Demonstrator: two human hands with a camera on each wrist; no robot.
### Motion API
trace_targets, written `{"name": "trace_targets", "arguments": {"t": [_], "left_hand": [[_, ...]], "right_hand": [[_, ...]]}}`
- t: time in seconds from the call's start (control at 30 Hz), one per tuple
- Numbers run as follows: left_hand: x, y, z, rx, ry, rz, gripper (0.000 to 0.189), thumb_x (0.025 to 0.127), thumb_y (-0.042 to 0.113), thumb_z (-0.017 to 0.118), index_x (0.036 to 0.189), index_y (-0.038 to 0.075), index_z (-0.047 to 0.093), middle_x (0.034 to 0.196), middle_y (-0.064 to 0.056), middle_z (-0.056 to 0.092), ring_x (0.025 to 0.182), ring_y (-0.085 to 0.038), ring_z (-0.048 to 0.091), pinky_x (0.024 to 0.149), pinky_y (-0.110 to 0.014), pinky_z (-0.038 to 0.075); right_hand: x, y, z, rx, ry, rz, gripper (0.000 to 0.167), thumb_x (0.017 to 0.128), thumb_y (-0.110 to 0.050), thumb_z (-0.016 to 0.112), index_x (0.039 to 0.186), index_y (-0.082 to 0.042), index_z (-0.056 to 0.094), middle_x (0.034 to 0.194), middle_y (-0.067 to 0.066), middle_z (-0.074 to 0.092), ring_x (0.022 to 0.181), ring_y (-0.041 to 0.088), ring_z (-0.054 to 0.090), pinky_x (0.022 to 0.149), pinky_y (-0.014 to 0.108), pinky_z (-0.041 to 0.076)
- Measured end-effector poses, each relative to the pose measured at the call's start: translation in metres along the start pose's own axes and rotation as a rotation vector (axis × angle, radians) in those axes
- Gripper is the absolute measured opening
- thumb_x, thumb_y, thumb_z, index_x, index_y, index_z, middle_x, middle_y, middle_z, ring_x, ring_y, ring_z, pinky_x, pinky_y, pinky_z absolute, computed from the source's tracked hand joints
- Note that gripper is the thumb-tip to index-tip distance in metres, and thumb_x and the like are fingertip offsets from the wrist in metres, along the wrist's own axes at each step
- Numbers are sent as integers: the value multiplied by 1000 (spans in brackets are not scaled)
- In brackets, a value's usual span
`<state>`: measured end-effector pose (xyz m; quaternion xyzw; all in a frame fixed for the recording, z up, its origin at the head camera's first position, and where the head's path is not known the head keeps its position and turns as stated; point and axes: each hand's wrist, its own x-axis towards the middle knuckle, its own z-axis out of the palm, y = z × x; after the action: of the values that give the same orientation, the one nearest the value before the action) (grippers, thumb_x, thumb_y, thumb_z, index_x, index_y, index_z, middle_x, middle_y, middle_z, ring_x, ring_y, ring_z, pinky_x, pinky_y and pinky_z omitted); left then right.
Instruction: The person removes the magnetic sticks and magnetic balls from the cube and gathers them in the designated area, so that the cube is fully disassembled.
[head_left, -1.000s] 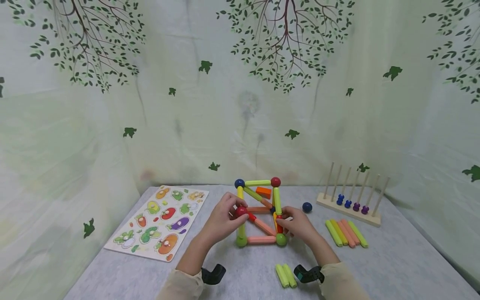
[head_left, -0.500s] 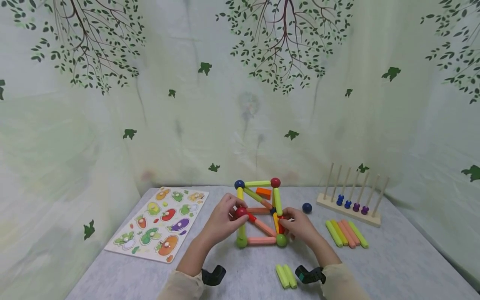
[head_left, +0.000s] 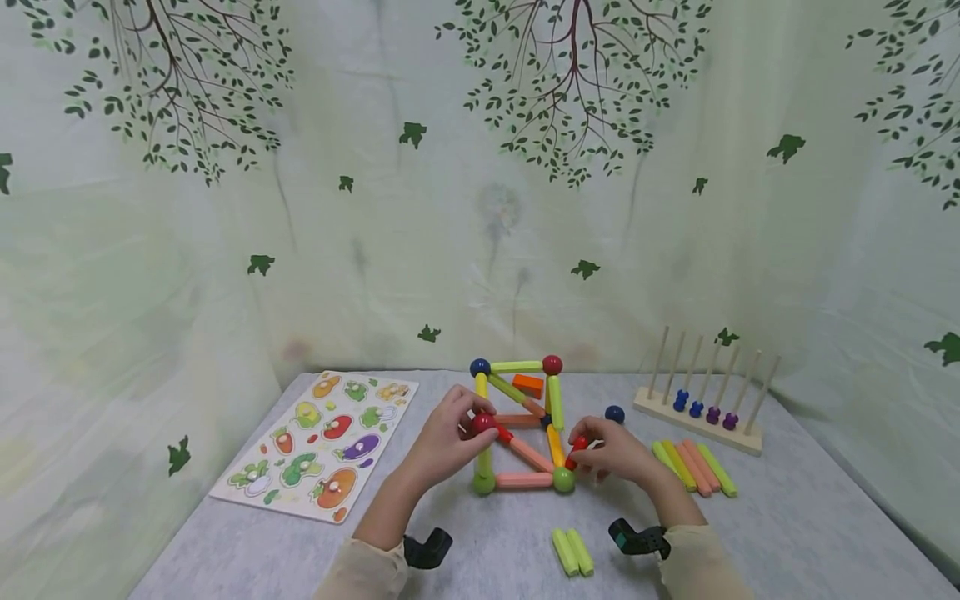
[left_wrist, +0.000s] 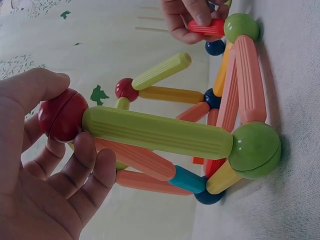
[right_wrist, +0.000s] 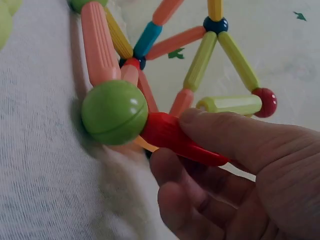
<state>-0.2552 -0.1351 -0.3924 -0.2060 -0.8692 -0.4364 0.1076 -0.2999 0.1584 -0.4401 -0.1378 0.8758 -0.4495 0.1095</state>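
A frame of magnetic rods and balls stands on the table. My left hand (head_left: 447,433) holds the red ball (left_wrist: 64,115) at its near left upper corner, atop a light green rod (left_wrist: 160,132). My right hand (head_left: 613,452) pinches a short red rod (right_wrist: 175,137) between thumb and fingers. One end of that rod touches the green ball (right_wrist: 114,112) at the near right lower corner, and the rod leans outward to the right. From the far red ball (head_left: 552,365), another light green rod (left_wrist: 162,71) juts out with its near end free.
A blue ball (head_left: 615,414) lies right of the frame. Several loose rods (head_left: 693,467) lie at the right, and two green rods (head_left: 572,552) in front. A vegetable puzzle board (head_left: 318,446) is at left, a wooden peg stand (head_left: 697,417) at back right. An orange block (head_left: 528,385) sits behind.
My right hand has moved right, tilting the red rod outward from its upright position below the light green rod; the two rods are now apart. My left hand has stayed on the red ball.
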Motion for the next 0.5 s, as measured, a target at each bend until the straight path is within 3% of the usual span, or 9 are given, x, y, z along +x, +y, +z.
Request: {"name": "trace_targets", "arguments": {"t": [0.2,0.4,0.5], "left_hand": [[0,1,-1,3,2,1,23,89,18,75,110,18,64,104,2,50,84,-15,57,73,-19,54],[0,0,0,1,-1,4,25,89,18,74,112,13,64,104,1,50,85,-16,56,73,-19,53],[0,0,0,1,0,4,24,89,18,75,111,16,64,104,2,50,84,-16,56,73,-19,54]], "right_hand": [[-3,8,-6,-100,-72,-15,15,91,-24,72,99,-13,66,86,3,62,63,18,56,53,28,48],[-4,15,-7,-113,-125,-1,12,92,-24,71,96,-14,66,86,2,61,68,16,54,59,28,44],[-4,17,-6,-124,-135,-1,12,92,-23,72,96,-13,66,85,1,61,67,16,54,59,27,44]]}}
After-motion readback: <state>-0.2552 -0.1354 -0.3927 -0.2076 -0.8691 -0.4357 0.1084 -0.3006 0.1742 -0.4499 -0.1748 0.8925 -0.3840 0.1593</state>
